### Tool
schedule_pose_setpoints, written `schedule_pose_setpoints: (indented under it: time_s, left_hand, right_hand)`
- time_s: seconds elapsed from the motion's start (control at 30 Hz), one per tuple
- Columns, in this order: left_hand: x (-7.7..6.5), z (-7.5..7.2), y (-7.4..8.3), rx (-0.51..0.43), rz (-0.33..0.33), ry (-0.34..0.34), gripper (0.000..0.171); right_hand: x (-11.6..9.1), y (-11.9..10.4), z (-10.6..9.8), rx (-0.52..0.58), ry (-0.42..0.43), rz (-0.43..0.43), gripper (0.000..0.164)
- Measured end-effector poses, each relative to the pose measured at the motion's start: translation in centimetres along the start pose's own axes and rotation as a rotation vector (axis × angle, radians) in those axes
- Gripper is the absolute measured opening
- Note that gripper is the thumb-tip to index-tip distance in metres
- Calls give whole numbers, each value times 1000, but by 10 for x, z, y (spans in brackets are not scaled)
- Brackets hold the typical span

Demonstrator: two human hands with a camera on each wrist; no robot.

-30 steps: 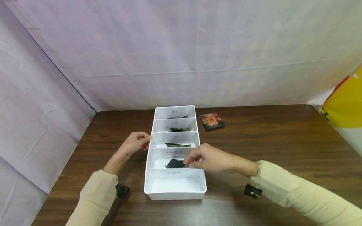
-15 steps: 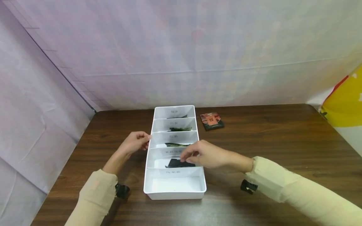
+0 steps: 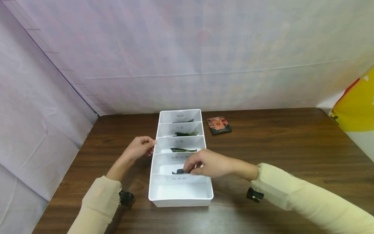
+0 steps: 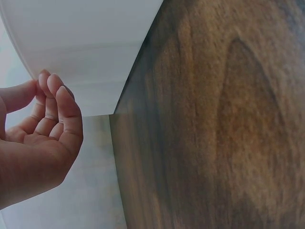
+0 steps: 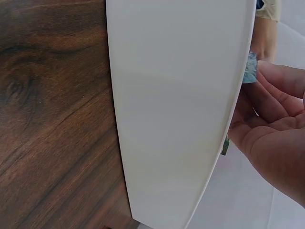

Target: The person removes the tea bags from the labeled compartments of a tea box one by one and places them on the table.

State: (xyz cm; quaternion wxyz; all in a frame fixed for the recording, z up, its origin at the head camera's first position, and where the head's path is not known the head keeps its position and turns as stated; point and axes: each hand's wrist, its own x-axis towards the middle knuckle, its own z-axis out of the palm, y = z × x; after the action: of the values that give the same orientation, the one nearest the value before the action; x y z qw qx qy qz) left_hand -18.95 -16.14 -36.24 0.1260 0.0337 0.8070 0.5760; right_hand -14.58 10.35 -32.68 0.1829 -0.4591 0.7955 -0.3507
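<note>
- Tray [image 3: 181, 202]: plain white; lettering [image 3: 179, 178] grey
- Pinched packet [image 5: 250, 69]: mottled blue-green on its visible face
- Loose packet [image 3: 219, 126]: red and black, orange label
- Tabletop [image 3: 277, 139]: dark brown woodgrain
- 2 sleeves [image 3: 102, 195]: plain pale yellow
- Backdrop [image 3: 198, 55]: whitish, faint checks

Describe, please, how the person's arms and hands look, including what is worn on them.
The left sleeve and right sleeve are pale yellow, with cuffs ending above the wrists. A small black item sits beside each cuff, left and right. The left hand and right hand wear no gloves.
</note>
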Motion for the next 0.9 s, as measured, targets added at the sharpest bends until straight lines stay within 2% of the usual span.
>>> schedule_pose_setpoints:
  time_s: [0.37, 0.9]
  left_hand:
    - [0, 0, -1, 6, -8, 4, 17]
    - [1, 0, -1, 7, -16, 9, 17]
  right_hand:
    - [-7, -1, -6, 108, 36, 30, 18]
    - [-12, 2, -8, 158, 63, 27, 19]
